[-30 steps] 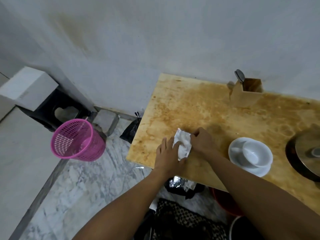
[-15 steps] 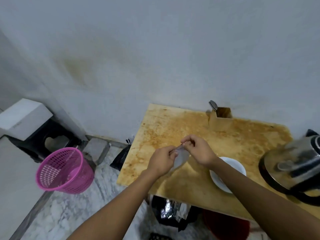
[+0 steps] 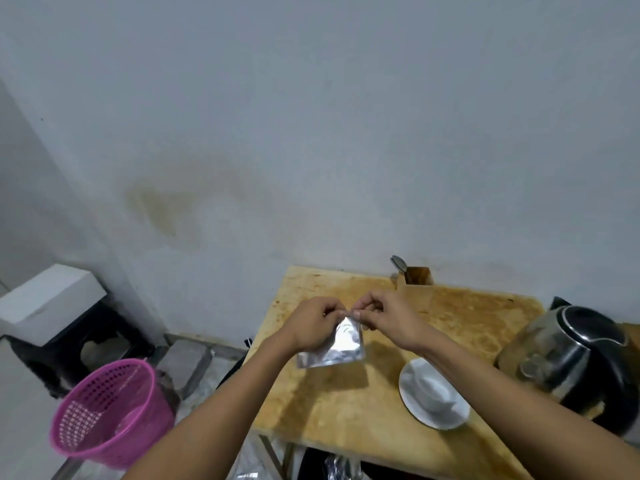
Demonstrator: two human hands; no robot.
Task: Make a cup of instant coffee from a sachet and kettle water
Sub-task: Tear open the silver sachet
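Observation:
A silver foil sachet hangs in the air above the stained wooden table. My left hand and my right hand both pinch its top edge, fingertips close together. A white cup sits on a white saucer to the right, below my right forearm. A steel and black electric kettle stands at the table's right edge.
A small wooden holder with a spoon in it stands at the back by the wall. On the floor to the left are a pink mesh bin and a black stool carrying a white box. Foil packets lie under the table.
The hands have lifted from the table surface, where they pressed a white piece, and now hold the sachet up in the air. The view has tilted upward and the kettle has come into sight.

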